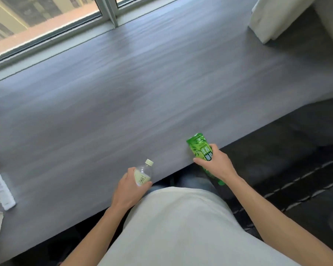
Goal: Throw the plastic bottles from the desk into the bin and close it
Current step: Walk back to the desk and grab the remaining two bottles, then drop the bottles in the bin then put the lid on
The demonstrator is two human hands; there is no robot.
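Left hand: fingers wrapped round body of clear bottle, pale label, cap pointing away from person. Bottle lifted at near edge of table.

Right hand: closed round middle of green bottle, held off table edge, base end pointing away.

One bottle per hand: likely so both go to bin in single trip.

Bin not in view; location cannot be told.

White remote lies far left on table, well apart, not part of task.

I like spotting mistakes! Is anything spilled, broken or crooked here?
Nothing spilled or broken. The right hand holds the green-labelled plastic bottle upside down, cap end downward; the left hand grips a clear pale-capped bottle.
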